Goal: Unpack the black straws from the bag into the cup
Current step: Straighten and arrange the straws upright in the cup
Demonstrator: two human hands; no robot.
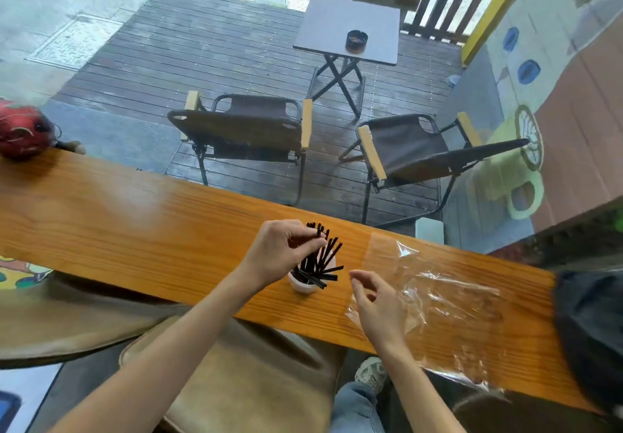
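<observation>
A long wooden counter [135, 217] runs from the far left to the near right, with a window beyond it looking onto a deck. Out there stand two folding chairs [246, 132], side by side, and farther off a small square table [337, 24] with a dark ashtray [357, 41] on it. On the counter's far left end sits a red rounded object [23, 134]; at its right end a dark bag or cloth [590, 331] hangs over the edge.

The clear plastic bag [445, 298] lies flat and crumpled on the right part of the counter, its near corner hanging past the near edge. No straws can be made out inside it.

To its left, apart from it, a small white cup [301, 285] stands upright near the counter's near edge. The black straws [320, 260] are in this cup, fanned out: most lean up and toward the far side, a few lie low and point right over the rim.

The left hand [279, 254] is just left of the cup and above it, fingers curled, thumb and fingertips pinched on the upper ends of a few of the straws, whose lower ends sit in the cup.

The right hand [374, 304] hovers just right of the cup, over the bag's left edge, fingers loosely bent and apart, holding nothing. Its fingertips are near the low straws without touching them.
</observation>
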